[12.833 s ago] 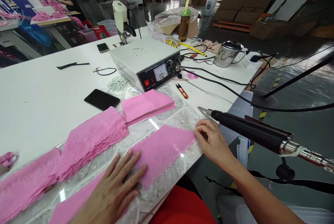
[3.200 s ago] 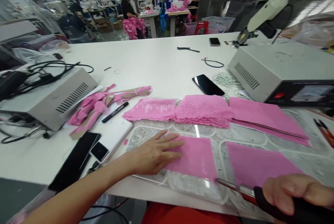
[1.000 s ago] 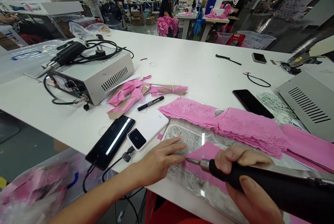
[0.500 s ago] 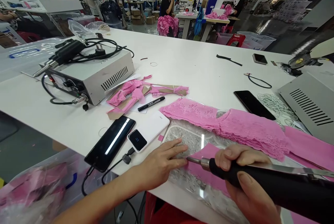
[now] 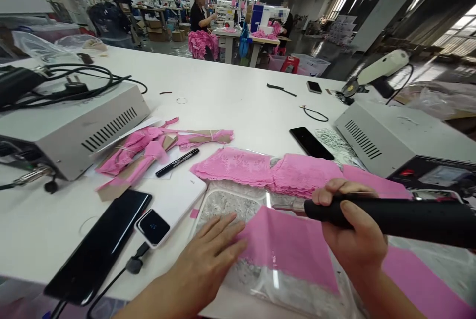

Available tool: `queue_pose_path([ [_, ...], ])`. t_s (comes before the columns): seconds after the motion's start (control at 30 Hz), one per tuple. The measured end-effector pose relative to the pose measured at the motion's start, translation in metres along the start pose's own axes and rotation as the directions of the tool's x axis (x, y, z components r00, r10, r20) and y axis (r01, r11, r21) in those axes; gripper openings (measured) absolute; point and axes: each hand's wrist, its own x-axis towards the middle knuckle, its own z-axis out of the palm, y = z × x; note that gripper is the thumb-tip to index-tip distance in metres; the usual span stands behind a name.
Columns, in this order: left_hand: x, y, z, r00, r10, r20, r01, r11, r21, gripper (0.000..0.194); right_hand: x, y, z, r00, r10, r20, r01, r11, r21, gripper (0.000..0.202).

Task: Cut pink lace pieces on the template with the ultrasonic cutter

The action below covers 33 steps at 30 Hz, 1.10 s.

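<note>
A pink fabric piece (image 5: 293, 247) lies flat on a clear plastic-covered tray (image 5: 223, 197) with a grey mottled surface. My left hand (image 5: 208, 254) rests on the tray, fingers stretched out, their tips at the left edge of that fabric. In my right hand (image 5: 353, 225) is a thick black-handled tool with a metal tip (image 5: 394, 217), gripped round its handle. The tip points left, by the fabric's upper edge; whether it touches is unclear. Just behind lie stacks of pink lace pieces (image 5: 238, 168). Another pink fabric piece (image 5: 420, 279) lies at the lower right.
Two grey vented boxes, one at left (image 5: 92, 126) and one at right (image 5: 405, 140), flank the work. A large phone (image 5: 100, 244), a power bank (image 5: 182, 195), a marker (image 5: 177, 162) and bundled pink straps (image 5: 137, 153) lie at left. Another phone (image 5: 311, 143) lies beyond the lace.
The view has turned right, bringing the right-hand box into fuller view. The tool's tip has moved away from my left fingers to the fabric's upper edge. The fabric now shows more fully.
</note>
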Motion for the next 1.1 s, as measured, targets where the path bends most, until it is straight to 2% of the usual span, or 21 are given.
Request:
queue_pose_path([
  [0.07,0.007,0.001,0.004,1.000,0.011,0.015,-0.011,1.000,0.003,0.038,0.003,0.002,-0.001,1.000,-0.006,0.001,0.006,1.000,0.004,0.009],
  [0.3,0.022,0.002,0.014,0.998,0.028,0.048,-0.029,0.999,0.035,0.032,-0.005,0.012,0.005,0.990,0.001,0.142,-0.002,1.000,0.007,0.008],
  [0.53,0.019,0.004,0.010,0.998,0.059,0.010,-0.060,0.997,0.058,0.030,-0.002,0.014,0.008,0.994,-0.004,0.108,0.006,1.000,-0.015,0.008],
  [0.73,0.013,0.002,0.008,0.998,0.050,0.022,-0.052,0.996,0.066,0.031,-0.003,0.014,0.009,0.989,-0.028,0.146,0.033,0.999,-0.031,0.006],
  [0.9,0.013,0.003,0.008,0.999,0.042,0.024,-0.043,0.997,0.062,0.029,-0.002,0.014,0.009,0.991,-0.031,0.133,0.040,0.997,-0.062,0.005],
  [1.1,0.010,0.005,0.000,0.998,0.037,0.043,-0.039,0.998,0.054,0.032,-0.004,0.009,0.009,0.994,0.007,0.107,-0.004,1.000,-0.031,0.006],
])
